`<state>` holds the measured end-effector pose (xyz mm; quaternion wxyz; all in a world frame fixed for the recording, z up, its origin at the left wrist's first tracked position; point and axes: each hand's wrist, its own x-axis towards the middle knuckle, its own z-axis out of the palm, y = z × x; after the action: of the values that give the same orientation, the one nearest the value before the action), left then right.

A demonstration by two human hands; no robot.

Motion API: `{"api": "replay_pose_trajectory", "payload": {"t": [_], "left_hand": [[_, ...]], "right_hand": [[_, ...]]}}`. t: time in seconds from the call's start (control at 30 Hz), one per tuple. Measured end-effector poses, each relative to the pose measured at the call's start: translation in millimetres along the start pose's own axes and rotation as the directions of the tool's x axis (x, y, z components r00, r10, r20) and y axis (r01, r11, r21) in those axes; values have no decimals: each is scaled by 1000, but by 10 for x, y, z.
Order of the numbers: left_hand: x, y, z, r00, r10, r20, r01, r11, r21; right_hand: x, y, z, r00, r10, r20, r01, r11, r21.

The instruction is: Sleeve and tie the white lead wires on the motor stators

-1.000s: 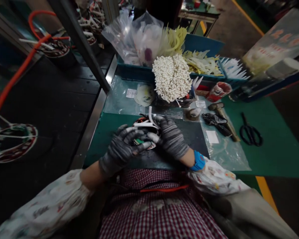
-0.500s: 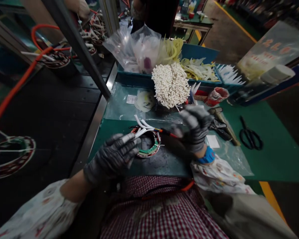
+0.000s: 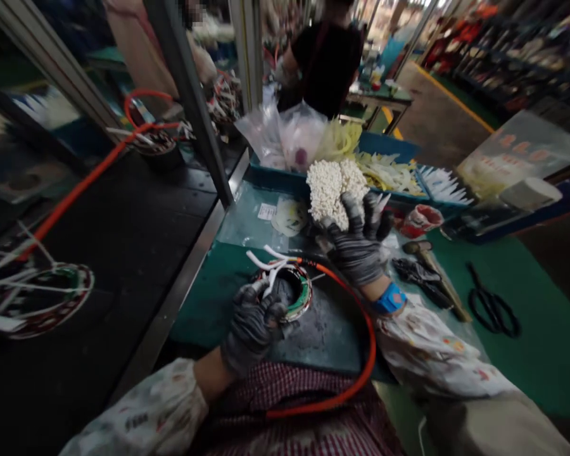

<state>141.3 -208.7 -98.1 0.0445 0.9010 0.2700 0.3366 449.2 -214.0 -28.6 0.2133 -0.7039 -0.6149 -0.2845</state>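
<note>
1 second ago the 2 hands covered the ring (image 3: 306, 292). Now the right hand (image 3: 361, 258) has left it and reached up to the bundle of white sticks (image 3: 330, 190), its fingers (image 3: 354, 214) spread in front; contact is unclear. The left hand (image 3: 251, 326), flatter 0.5 seconds ago, has curled in at the ring's near left edge, its fingers closed around the base of the white tubes (image 3: 257, 261). The ring's right side lies uncovered, right of the left fingers. The orange cable (image 3: 372, 342) now swings out in a wide loop below the right fingers. Beyond those fingers, more of a person in black (image 3: 332, 66) shows.
</note>
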Motion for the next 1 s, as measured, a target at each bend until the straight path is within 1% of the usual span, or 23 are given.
{"api": "replay_pose_trajectory", "payload": {"t": [0.1, 0.2, 0.27, 0.33, 0.43, 0.47, 0.5, 0.53, 0.6, 0.63, 0.67, 0.73, 0.8, 0.83, 0.87, 0.9, 0.93, 0.97, 1.0], "left_hand": [[125, 89, 21, 990, 61, -127, -48, 994, 99], [253, 110, -26, 975, 96, -202, -74, 991, 110], [286, 112, -46, 971, 99, -219, -75, 990, 116], [286, 109, -45, 971, 101, -218, -76, 990, 119], [274, 92, -27, 968, 119, -221, -93, 988, 124], [275, 83, -24, 967, 133, -216, -108, 986, 126], [280, 74, -25, 967, 148, -206, -123, 984, 127], [288, 67, -30, 967, 158, -199, -134, 983, 127], [307, 58, -51, 967, 168, -189, -147, 982, 121], [316, 56, -64, 967, 170, -188, -150, 982, 114], [323, 54, -76, 968, 169, -186, -152, 983, 105], [327, 48, -90, 972, 157, -176, -144, 986, 85], [315, 34, -91, 978, 148, -146, -140, 988, 65], [305, 26, -89, 981, 144, -129, -138, 989, 54], [292, 17, -88, 983, 145, -112, -141, 989, 40], [279, 9, -89, 985, 146, -97, -144, 989, 24], [267, 3, -92, 985, 148, -85, -148, 989, 8], [258, -2, -96, 987, 142, -76, -143, 990, -6], [253, -6, -103, 989, 135, -65, -137, 990, -17]], "right_hand": [[161, -141, 99, 1000, -10, -9, 10, 1000, 6], [250, -162, 165, 1000, 19, -11, -19, 1000, 18], [265, -158, 145, 999, 49, -19, -49, 999, 9], [271, -160, 81, 997, 71, -30, -71, 997, 0], [295, -170, -36, 998, 35, -46, -33, 998, 51], [306, -172, -65, 999, 3, -46, 2, 994, 108], [316, -172, -86, 999, -38, -36, 44, 978, 205], [324, -170, -99, 997, -80, -22, 83, 943, 323], [326, -162, -128, 987, -158, 11, 127, 830, 543], [316, -158, -160, 985, -170, 24, 120, 780, 614], [299, -157, -215, 988, -149, 29, 94, 750, 655], [238, -166, -423, 1000, -26, 17, 7, 728, 685], [143, -202, -761, 992, 127, -5, -85, 691, 718], [83, -231, -959, 987, 157, 12, -117, 679, 725], [14, -268, -1154, 980, 201, 1, -136, 660, 739], [-64, -310, -1329, 941, 335, -41, -167, 567, 807], [-148, -357, -1469, 921, 389, 1, -202, 475, 857], [-237, -405, -1561, 917, 394, 67, -243, 416, 876], [-328, -453, -1602, 909, 396, 128, -286, 369, 884]]}}
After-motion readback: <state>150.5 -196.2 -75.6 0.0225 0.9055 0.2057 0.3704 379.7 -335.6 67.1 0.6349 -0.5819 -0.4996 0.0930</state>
